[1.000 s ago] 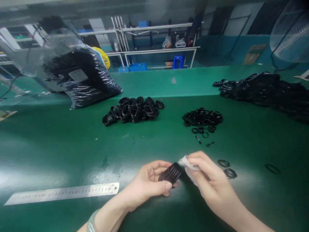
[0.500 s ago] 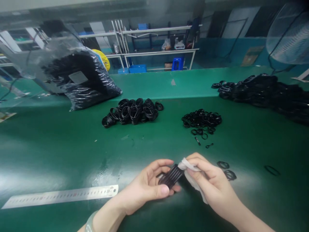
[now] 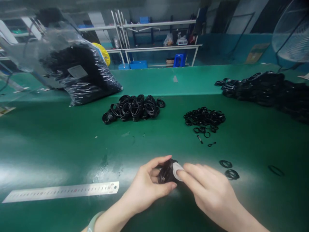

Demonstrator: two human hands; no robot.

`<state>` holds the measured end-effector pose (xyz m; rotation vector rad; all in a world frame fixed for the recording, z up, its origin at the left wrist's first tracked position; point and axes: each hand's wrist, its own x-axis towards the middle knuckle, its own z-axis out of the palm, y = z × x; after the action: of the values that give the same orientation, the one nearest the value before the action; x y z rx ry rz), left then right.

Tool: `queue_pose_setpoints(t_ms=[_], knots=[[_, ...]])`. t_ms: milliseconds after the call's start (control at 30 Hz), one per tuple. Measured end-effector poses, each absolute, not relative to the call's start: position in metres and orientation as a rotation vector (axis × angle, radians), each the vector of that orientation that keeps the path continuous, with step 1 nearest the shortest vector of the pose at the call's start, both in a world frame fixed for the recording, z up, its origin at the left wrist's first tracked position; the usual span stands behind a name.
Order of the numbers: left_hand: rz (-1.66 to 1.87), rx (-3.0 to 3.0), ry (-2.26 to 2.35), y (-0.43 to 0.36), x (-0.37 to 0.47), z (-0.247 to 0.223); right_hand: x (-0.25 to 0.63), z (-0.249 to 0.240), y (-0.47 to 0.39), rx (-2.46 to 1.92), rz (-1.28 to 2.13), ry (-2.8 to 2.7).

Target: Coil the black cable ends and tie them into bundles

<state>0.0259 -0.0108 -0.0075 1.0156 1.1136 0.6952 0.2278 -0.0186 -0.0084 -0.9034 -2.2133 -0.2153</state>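
1. A flat silver metal ruler (image 3: pixel 60 192) lies on the green tabletop (image 3: pixel 79 154), left of the held bundle of black rings (image 3: pixel 165 173), which is the landmark here.
2. A clear plastic bag packed with black material (image 3: pixel 82 72) leans beyond the bundle, far to its left.
3. A heap of coiled black ring bundles (image 3: pixel 134 108) sits beyond the bundle, slightly left.
4. The left hand (image 3: pixel 146 183) is clamped round the bundle, fingers above and thumb below, holding it up near the table's front.
5. A white cloth-like piece (image 3: pixel 178 171) covers the bundle's right end.
6. The right hand (image 3: pixel 211 188), just right of the bundle, presses its fingertips on the white piece; whether it also pinches it, I cannot tell.
7. A pile of small black loops (image 3: pixel 204 117) lies beyond the bundle, to the right.
8. Two black ring clusters (image 3: pixel 232 174) lie right of the bundle.
9. A large glossy black heap (image 3: pixel 265 88) lies far beyond the bundle, right.
10. One thin black ring (image 3: pixel 276 170) lies farther right of the bundle.
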Motion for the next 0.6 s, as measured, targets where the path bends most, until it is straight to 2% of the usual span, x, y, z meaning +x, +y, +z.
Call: queue_pose_setpoints(t_ms=[300, 600], knots=[[0.683, 0.997, 1.115, -0.008, 0.029, -0.006, 0.219, -0.004, -0.026, -0.940, -0.453, -2.264], [0.692, 1.072, 1.049, -0.004, 0.027, -0.009, 0.226, 0.004, -0.026, -0.937, -0.469, -2.339]])
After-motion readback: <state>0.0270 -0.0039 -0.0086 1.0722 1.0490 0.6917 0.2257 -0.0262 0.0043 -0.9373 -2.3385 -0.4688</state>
